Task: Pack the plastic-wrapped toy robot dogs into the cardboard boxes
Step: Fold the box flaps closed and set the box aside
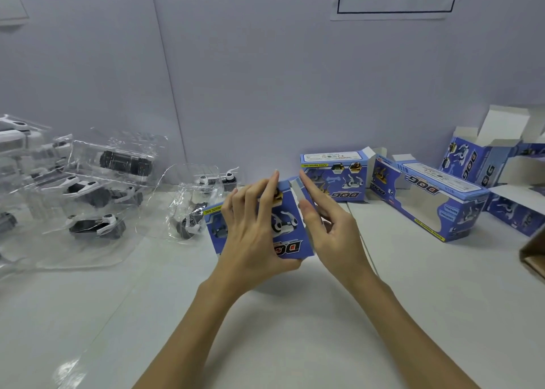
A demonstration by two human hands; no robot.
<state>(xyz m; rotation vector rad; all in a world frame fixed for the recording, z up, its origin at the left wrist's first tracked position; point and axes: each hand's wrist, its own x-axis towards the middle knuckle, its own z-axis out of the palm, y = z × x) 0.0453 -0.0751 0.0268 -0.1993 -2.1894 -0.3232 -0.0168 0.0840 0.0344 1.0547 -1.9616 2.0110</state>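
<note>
Mid-frame, your left hand [253,229] grips the blue printed cardboard box [290,235] while your right hand's [330,226] straight fingers press its end flap; tuck it next

wrapped dogs [88,188] piled at the desk's [295,329] left edge, held box [265,226] mid-desk, open boxes [427,194] along the back-right

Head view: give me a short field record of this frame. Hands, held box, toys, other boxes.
left hand: grips the held box from its left side
right hand: fingers straight, touching the box's white end flap
held box: blue, above the table, end flap open
wrapped toy dogs: piled at the left, one just left of the held box
other boxes: one by the wall, windowed one lying to the right, more with flaps up far right
</note>
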